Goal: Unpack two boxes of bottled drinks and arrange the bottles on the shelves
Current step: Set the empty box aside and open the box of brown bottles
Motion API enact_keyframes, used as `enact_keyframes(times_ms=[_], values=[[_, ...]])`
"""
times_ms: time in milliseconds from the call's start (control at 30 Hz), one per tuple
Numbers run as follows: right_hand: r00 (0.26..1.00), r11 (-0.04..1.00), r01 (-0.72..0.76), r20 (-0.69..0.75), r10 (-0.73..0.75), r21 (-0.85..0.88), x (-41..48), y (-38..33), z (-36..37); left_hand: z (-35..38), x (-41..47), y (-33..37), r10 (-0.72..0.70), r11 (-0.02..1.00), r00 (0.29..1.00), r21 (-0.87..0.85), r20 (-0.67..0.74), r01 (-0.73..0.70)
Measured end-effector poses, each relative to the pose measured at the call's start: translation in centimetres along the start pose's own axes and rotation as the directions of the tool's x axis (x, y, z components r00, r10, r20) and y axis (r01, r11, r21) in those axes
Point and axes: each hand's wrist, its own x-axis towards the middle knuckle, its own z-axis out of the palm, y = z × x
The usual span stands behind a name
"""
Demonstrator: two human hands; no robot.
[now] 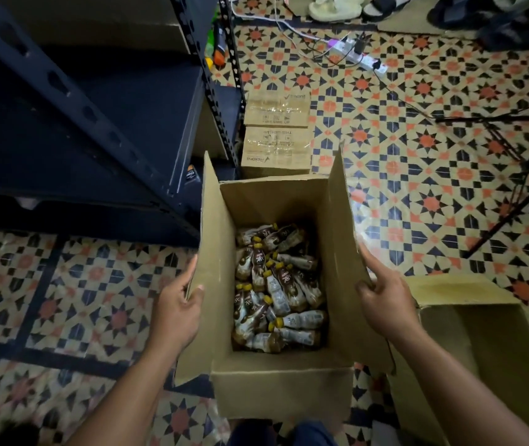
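Note:
An open cardboard box (pixel 284 386) stands on the tiled floor in front of me. Several brown drink bottles (pixel 277 288) with yellow caps lie jumbled at its bottom. My left hand (pixel 181 304) grips the upright left flap, thumb inside and fingers outside. My right hand (pixel 385 296) holds the right flap near its edge, with the index finger stretched along it. A dark metal shelf rack (pixel 96 123) rises at the upper left, its boards bare where visible.
A second open box (pixel 488 346) sits at the lower right. A taped carton (pixel 276 133) lies beyond the open box beside the rack. A power strip with cables (pixel 359 54), sandals (pixel 385 8) and tripod legs (pixel 514 162) lie further off.

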Motion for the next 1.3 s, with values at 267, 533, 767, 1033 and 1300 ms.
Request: enact_keyframes(times_ms=[267,533,767,1033,1300], values=[[0.997,0.994,-0.081,0.013,0.082,-0.07,-9.7,-0.7,-1.9,-3.1,-10.2,-0.4,-0.11,0.992,0.994,0.067,0.028,0.108],[0.99,0.991,-0.129,0.045,0.13,-0.027,-21.7,-1.8,-0.3,-10.0,-18.0,-3.0,-0.11,0.993,0.98,0.055,0.163,0.102],[0.985,0.987,-0.162,0.069,0.16,0.022,-30.2,-4.6,3.1,-17.5,-22.1,-5.8,-0.127,0.992,0.981,0.035,0.146,0.123],[0.981,1.0,0.002,0.195,-0.004,0.007,-31.4,-7.3,8.2,-24.4,-24.4,-10.3,-0.159,0.986,0.987,0.049,0.0,0.159],[0.895,0.988,0.136,0.437,-0.089,-0.078,-27.2,-12.4,13.0,-29.5,-26.7,-13.5,-0.279,0.96,0.934,-0.102,-0.225,0.262]])
